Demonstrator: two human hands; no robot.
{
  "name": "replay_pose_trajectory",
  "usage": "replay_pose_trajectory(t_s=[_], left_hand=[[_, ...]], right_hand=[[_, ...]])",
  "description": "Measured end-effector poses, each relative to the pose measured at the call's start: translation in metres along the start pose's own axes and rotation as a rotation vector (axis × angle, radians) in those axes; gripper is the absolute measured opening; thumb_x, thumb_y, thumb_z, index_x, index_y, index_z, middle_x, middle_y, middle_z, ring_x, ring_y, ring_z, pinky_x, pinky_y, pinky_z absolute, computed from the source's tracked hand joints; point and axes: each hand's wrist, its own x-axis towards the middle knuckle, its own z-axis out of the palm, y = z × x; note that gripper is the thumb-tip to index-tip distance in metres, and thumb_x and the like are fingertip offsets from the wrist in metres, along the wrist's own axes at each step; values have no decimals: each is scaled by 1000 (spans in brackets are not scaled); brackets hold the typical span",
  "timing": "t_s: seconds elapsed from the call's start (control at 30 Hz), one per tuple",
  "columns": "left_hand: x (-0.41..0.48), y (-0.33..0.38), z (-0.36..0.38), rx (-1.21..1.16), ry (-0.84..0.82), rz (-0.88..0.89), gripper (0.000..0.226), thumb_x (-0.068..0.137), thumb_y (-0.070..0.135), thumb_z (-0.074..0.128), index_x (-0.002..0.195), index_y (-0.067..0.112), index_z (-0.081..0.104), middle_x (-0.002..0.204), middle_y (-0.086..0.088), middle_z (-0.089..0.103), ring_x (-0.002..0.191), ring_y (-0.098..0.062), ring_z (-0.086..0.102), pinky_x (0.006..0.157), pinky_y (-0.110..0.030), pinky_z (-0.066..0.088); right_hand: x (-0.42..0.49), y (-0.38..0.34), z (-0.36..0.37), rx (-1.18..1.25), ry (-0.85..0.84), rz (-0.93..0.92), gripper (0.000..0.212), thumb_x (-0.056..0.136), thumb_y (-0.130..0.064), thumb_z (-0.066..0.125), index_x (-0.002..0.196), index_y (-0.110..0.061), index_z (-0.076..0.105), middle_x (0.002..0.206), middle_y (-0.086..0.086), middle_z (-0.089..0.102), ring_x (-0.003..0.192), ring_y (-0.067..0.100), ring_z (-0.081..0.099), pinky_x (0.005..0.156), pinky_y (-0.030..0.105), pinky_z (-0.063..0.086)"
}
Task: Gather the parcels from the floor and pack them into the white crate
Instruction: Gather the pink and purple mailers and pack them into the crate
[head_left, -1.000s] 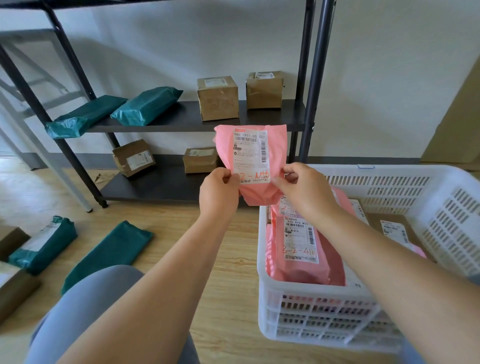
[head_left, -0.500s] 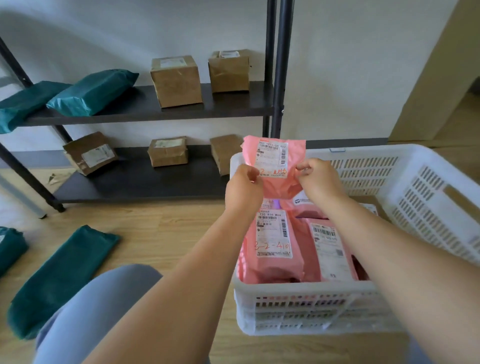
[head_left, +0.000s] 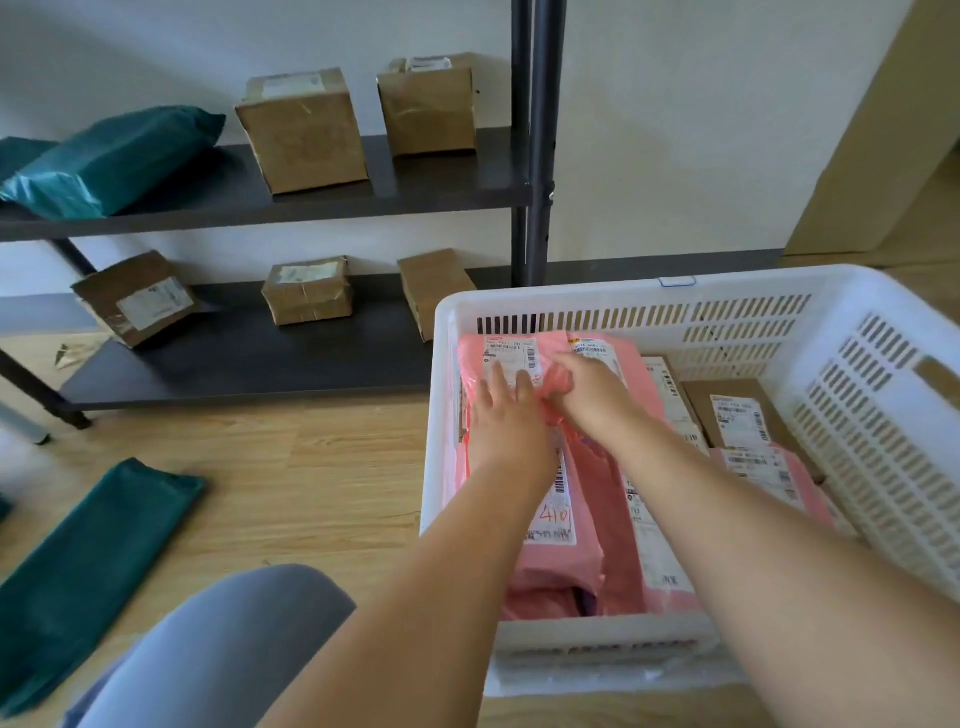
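The white crate (head_left: 727, 283) stands on the wood floor at the right. Inside it lie several pink mailer parcels (head_left: 587, 519) and a brown box (head_left: 737, 410). A small pink parcel (head_left: 511, 353) with a white label lies at the crate's far left, on top of the others. My left hand (head_left: 511, 421) presses on its label with straight fingers. My right hand (head_left: 592, 397) holds the crumpled right edge of the same parcel with curled fingers. A flat green parcel (head_left: 88, 566) lies on the floor at the left.
A dark metal shelf rack (head_left: 249, 358) stands behind, holding brown boxes (head_left: 304, 130) and green mailers (head_left: 114, 158) on two levels; its post (head_left: 535, 156) rises just behind the crate. My grey-clad knee (head_left: 223, 649) is at the bottom left.
Both hands have lowered the small pink parcel from above the crate down onto the parcels inside. My left hand has gone from pinching it to pressing flat on it.
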Motion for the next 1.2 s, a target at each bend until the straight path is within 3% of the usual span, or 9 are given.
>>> replay_pose_trajectory(t_s=[0.1,0.2,0.43,0.67,0.8,0.87,0.93,1.03,1.2], left_hand=[[1,-15,22,23,-77,17,61,101,22,28,155,15,1,161,-6,-15,148,-26,-16,122,-41,-1],[3,-25,33,70,-80,10,59,101,32,16,155,13,3,162,-8,-10,148,-25,-14,120,-41,-10],[9,-34,44,68,-38,16,50,99,33,21,142,13,35,149,-8,33,137,-28,26,116,-43,18],[11,-33,43,56,-22,8,50,99,33,22,143,13,33,149,-9,33,135,-28,28,114,-41,22],[2,-31,39,69,-9,20,58,100,36,22,153,17,12,161,-10,7,147,-29,8,120,-44,9],[-3,-29,31,74,3,45,59,102,37,26,155,20,6,162,-7,-2,149,-28,2,120,-42,6],[-8,-28,19,39,31,83,57,102,37,29,154,22,10,162,-4,0,149,-27,5,120,-41,12],[-17,-32,-6,-22,163,176,49,102,32,35,149,21,27,160,-3,17,145,-25,21,115,-40,29],[-30,-62,-53,-36,389,101,44,103,28,35,146,19,36,155,-3,29,143,-22,25,115,-35,25]], right_hand=[[13,17,16,-155,0,-127,54,94,-18,53,145,-29,39,152,1,36,137,25,38,111,43,36],[20,29,24,-368,-89,-153,53,99,-27,45,149,-38,29,162,-6,9,149,26,7,119,53,6],[30,37,33,-473,-260,-81,45,105,-35,23,148,-46,27,162,-10,4,149,17,-8,115,57,-12],[37,36,32,-433,-307,-59,43,105,-33,27,145,-45,33,161,-12,10,149,17,-5,115,56,-13],[27,38,32,-266,-124,-120,35,103,-28,36,133,-34,53,152,-7,38,145,21,24,118,54,-6],[19,38,28,-134,-21,-116,32,100,-18,41,127,-28,57,142,-1,50,132,21,43,119,49,15],[10,33,21,-54,48,-103,35,100,-15,41,132,-23,54,139,2,53,110,18,57,94,35,46],[-4,14,11,33,134,-97,39,102,-16,38,139,-21,49,130,6,59,67,8,53,51,18,33],[-38,-46,18,165,241,-181,31,103,-25,40,130,-26,55,123,-4,62,85,7,58,64,19,49]])
